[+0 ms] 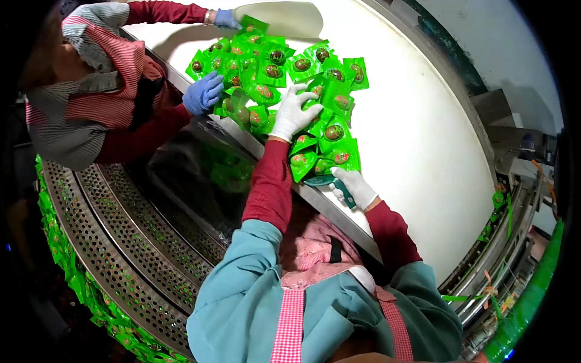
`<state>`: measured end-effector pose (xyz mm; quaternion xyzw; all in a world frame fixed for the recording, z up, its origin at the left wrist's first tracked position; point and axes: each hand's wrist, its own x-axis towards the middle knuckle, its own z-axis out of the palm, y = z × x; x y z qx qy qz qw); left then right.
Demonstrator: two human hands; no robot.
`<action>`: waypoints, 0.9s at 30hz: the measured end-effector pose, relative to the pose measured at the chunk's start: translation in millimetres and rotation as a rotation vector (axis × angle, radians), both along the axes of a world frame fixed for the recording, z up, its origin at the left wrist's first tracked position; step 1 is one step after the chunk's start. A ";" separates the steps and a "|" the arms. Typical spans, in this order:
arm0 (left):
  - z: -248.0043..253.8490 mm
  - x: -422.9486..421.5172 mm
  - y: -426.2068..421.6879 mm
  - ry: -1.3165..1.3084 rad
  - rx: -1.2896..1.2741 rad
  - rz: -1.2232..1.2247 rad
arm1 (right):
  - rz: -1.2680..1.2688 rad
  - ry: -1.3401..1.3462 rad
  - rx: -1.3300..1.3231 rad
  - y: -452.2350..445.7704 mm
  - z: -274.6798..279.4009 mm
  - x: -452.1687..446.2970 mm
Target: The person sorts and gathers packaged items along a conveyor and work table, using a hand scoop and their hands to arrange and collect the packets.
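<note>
Green plastic packets [333,132], each with a brown egg-like piece showing through, lie in a loose heap on the white table. My left hand [295,115], in a white glove, rests on the heap with its fingers spread, touching packets and gripping none that I can see. At the table's near edge my right hand [356,186], also white-gloved, is closed around a dark green tool [347,195]. Its flat end reaches left, close under the nearest packets; its exact kind is unclear.
Across to the left a co-worker's blue-gloved hand [204,93] is beside the heap, and their other hand [226,19] is near a pale, flat scoop-like piece [281,19]. Below stands a perforated metal conveyor [115,242]. The white table [417,181] has a raised rim.
</note>
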<state>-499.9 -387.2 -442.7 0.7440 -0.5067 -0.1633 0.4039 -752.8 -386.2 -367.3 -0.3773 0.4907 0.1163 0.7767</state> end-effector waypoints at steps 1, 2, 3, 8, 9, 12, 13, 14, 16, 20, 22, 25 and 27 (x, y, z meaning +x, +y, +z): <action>4.9 -4.4 -1.6 -0.019 -0.004 0.003 | -0.004 -0.017 0.006 6.4 0.2 -2.9; 9.3 -11.1 -4.1 -0.026 -0.009 -0.015 | -0.102 -0.132 0.006 17.0 1.9 -8.9; 14.2 -17.5 -10.7 -0.031 -0.020 -0.027 | -0.194 -0.246 0.000 23.7 7.4 -14.5; 49.6 -76.7 -38.2 -0.003 -0.054 -0.144 | -0.287 -0.223 -0.032 24.4 24.6 -71.6; 58.8 -95.4 -45.0 -0.006 -0.062 -0.145 | -0.285 -0.205 -0.053 21.9 35.2 -85.3; 89.7 -135.3 -58.6 -0.073 -0.176 -0.163 | -0.274 -0.267 -0.129 16.4 63.1 -124.4; 98.4 -147.5 -62.0 -0.075 -0.178 -0.165 | -0.251 -0.278 -0.137 14.6 65.8 -137.5; 102.7 -154.6 -64.2 -0.018 -0.167 -0.189 | -0.242 -0.267 -0.159 13.5 72.6 -145.5; 108.8 -172.7 -67.6 0.038 -0.117 -0.221 | -0.213 -0.311 -0.144 8.2 72.4 -171.4; 114.3 -192.8 -54.4 0.010 -0.147 -0.152 | -0.165 -0.290 -0.199 20.9 96.0 -188.7; 119.7 -194.3 -34.8 0.017 -0.123 -0.066 | -0.102 -0.287 -0.228 23.7 100.4 -189.8; 139.9 -185.0 -4.5 0.018 -0.176 0.023 | -0.001 -0.235 -0.354 35.3 126.3 -186.9; 157.4 -174.8 20.7 -0.043 -0.203 0.091 | 0.072 -0.323 -0.347 47.4 136.6 -185.1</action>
